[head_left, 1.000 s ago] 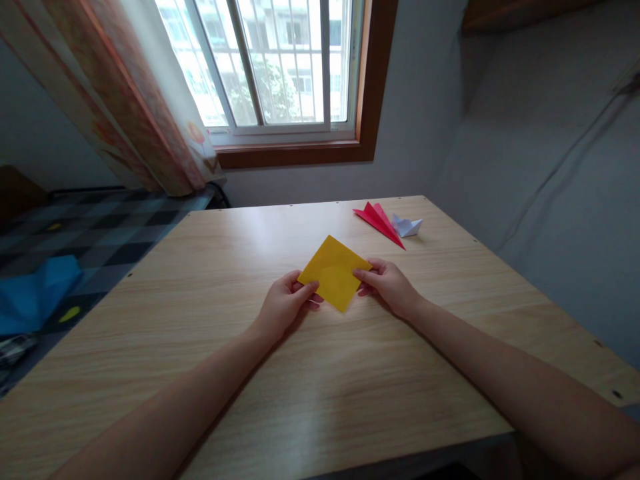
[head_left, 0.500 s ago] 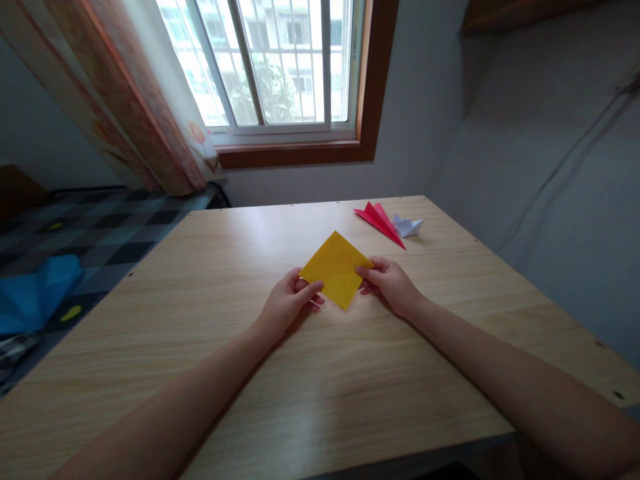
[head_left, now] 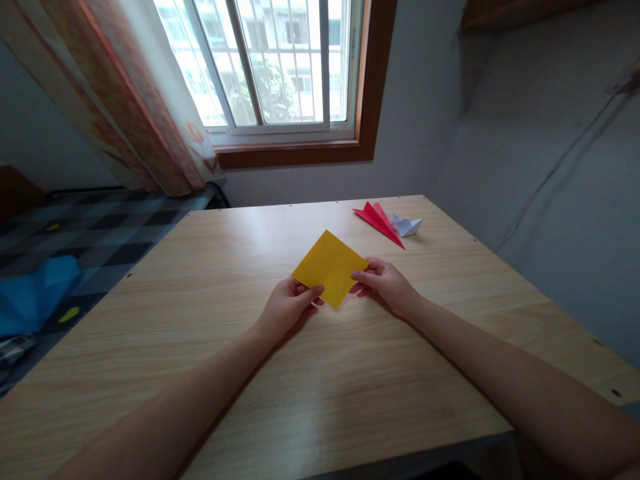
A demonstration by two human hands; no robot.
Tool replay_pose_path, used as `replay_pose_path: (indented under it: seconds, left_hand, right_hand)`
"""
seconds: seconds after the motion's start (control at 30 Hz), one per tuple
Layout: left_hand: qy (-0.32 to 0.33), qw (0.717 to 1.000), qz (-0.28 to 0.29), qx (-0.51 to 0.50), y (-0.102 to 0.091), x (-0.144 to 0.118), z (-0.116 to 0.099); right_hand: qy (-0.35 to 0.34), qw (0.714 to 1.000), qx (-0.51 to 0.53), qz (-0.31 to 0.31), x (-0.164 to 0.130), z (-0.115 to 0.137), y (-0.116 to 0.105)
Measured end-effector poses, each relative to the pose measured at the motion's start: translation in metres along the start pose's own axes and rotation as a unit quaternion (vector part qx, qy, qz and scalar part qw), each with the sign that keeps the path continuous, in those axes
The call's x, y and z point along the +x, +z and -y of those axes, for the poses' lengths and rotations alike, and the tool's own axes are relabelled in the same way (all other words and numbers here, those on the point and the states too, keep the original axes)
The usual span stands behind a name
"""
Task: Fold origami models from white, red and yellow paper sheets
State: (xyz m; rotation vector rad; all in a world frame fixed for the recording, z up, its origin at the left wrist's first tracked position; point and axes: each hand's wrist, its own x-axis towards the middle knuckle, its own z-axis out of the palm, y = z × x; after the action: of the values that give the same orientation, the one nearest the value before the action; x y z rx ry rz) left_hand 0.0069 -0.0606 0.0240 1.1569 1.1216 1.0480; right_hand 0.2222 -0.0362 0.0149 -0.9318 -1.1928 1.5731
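On the table (head_left: 300,400): one red (head_left: 379,220) fold, one white (head_left: 407,226); my left hand (head_left: 287,308) and right hand (head_left: 385,283) pinch one yellow sheet (head_left: 329,267).

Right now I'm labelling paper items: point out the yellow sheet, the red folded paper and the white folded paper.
yellow sheet (head_left: 330,267), head view, middle.
red folded paper (head_left: 377,219), head view, centre fold.
white folded paper (head_left: 406,226), head view, body.

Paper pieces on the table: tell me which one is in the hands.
The yellow square sheet, pinched by the left hand and right hand. The red folded paper and white folded paper lie untouched farther back.
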Motion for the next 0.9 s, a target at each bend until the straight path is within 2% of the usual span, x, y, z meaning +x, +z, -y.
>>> replay_pose_path:
  seconds: [0.5, 0.73, 0.9]
  left_hand:
    - [0.03, 0.999, -0.002, -0.033, 0.001, 0.002, 0.006]
    - [0.009, 1.0, -0.002, -0.03, 0.0, -0.002, -0.002]
    - [0.035, 0.997, -0.01, -0.069, -0.002, 0.0, -0.003]
  right_hand:
    - [-0.022, 0.999, -0.021, -0.038, 0.001, -0.005, 0.002]
    - [-0.004, 1.0, -0.022, -0.022, 0.002, -0.002, -0.002]
    - [0.008, 1.0, -0.018, 0.001, 0.002, 0.0, -0.003]
